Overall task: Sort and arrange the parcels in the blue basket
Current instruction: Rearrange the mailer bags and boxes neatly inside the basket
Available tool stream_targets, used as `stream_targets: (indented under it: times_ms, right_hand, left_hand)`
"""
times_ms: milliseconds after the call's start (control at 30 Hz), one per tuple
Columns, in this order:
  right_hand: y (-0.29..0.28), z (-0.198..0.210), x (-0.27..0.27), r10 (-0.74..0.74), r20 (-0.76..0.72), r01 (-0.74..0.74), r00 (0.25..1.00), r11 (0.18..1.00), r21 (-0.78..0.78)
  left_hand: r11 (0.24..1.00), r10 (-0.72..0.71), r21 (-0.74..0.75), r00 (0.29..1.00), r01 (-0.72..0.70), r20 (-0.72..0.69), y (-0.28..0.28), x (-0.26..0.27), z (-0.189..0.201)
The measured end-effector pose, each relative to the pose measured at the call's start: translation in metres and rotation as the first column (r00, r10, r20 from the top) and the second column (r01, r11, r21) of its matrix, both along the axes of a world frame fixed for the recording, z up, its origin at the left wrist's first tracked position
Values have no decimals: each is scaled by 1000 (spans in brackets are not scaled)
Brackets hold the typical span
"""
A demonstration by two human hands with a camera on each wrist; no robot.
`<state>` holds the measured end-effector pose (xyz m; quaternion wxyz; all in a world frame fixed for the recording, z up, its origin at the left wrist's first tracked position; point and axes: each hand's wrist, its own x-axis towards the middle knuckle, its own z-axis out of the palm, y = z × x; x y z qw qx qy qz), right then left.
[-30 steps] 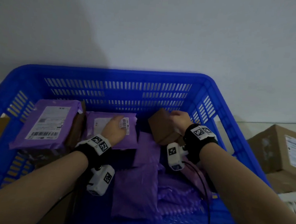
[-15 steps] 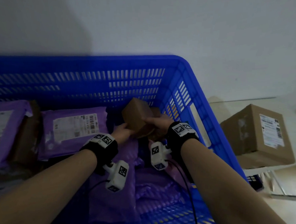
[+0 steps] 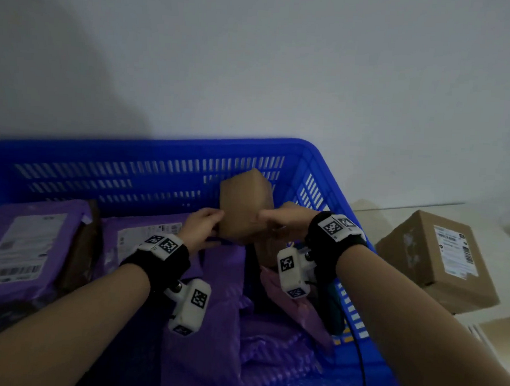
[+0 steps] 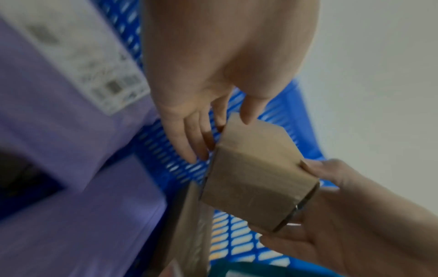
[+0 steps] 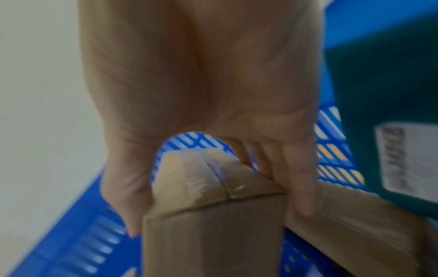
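A small brown cardboard box [image 3: 243, 210] is held up above the parcels near the far right corner of the blue basket [image 3: 161, 145]. My right hand [image 3: 264, 220] grips its right end, thumb on one face and fingers on the opposite one [image 5: 301, 196]. My left hand [image 3: 213, 223] touches the box's left end with straight fingers [image 4: 196, 142], the thumb resting on its top edge. In the left wrist view the box [image 4: 255, 172] hangs tilted between both hands. Two purple parcels with white labels [image 3: 27, 238] [image 3: 143, 233] lie at the basket's left and middle.
A second brown box [image 3: 266, 254] stands under the held one. Crumpled purple and pink bags [image 3: 269, 328] fill the basket's near part, and a dark teal parcel [image 5: 379, 93] leans at its right wall. Outside, right, sits a larger labelled cardboard box [image 3: 435, 257].
The small brown box has been lifted higher, clear of the parcels. My left hand left the purple parcel and came over to the box's left end. The view swung right.
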<state>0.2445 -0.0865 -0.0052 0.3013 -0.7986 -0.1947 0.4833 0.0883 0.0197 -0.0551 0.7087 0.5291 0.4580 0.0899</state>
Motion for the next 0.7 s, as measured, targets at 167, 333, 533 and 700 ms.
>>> stream_targets:
  times_ms: [167, 333, 533, 700]
  right_hand:
    - [1, 39, -22, -8, -106, 30, 994, 977, 210]
    - [5, 53, -41, 59, -225, 15, 973, 950, 313]
    - [3, 60, -62, 57, -391, 123, 919, 898, 421]
    - [3, 62, -77, 59, -436, 153, 898, 887, 436]
  left_hand:
    - [998, 44, -51, 985, -36, 169, 11, -23, 42]
    - [997, 41, -80, 972, -22, 233, 13, -51, 68]
    - [989, 138, -4, 922, -147, 363, 20, -83, 88]
    - [978, 157, 69, 911, -198, 382, 26, -105, 102]
